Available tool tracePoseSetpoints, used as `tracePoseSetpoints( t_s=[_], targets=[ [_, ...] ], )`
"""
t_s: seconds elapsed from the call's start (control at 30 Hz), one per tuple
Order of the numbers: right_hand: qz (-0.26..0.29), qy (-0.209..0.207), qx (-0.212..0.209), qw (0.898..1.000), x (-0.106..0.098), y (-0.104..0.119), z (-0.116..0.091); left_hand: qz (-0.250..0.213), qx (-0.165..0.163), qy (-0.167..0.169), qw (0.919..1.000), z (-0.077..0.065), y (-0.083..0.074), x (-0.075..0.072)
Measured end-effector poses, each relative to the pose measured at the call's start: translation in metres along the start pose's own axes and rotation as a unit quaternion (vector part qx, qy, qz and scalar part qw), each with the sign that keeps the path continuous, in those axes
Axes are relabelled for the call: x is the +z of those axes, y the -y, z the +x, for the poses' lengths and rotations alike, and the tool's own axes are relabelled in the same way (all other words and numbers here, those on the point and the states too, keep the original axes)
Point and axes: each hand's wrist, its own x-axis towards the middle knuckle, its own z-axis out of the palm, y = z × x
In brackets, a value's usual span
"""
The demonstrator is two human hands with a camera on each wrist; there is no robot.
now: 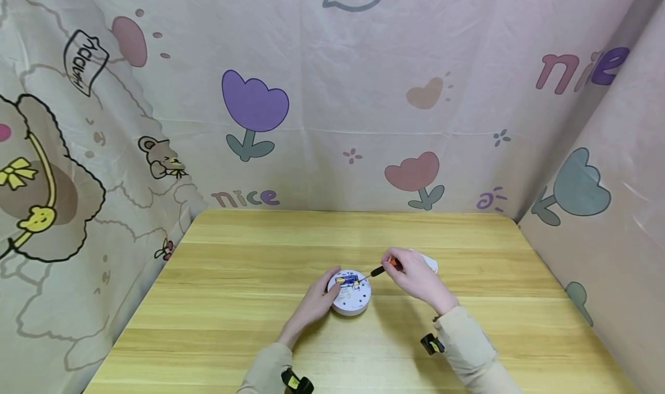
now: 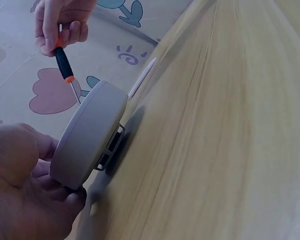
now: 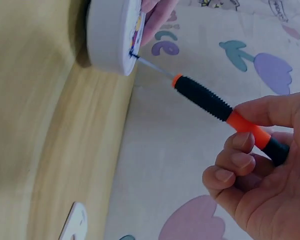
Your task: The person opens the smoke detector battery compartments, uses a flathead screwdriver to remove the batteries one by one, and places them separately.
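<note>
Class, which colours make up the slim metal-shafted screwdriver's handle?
The handle is black and orange, clearest in the right wrist view.

Wood-grained table [image 1: 249,244], pale yellow top, grain running side to side, far edge straight, flat white piece [image 1: 432,263] lying right of centre, partly hidden in head view

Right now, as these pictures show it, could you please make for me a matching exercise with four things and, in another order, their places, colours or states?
Things
1. screwdriver
2. round device
3. flat white piece
4. backdrop

Places, colours, states
A. printed with flowers
B. gripped by the left fingers
C. has a black and orange handle
D. lying on the table

Right pairs: 1-C; 2-B; 3-D; 4-A
</note>
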Motion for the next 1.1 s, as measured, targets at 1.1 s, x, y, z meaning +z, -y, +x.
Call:
tracePoseSetpoints(
  t_s=[1.1],
  targets=[
    [0.033,0.021,0.025,0.999,0.010,0.008,0.018,-0.008,0.000,-0.011,0.9999,0.003,0.000,0.002]
  ],
)
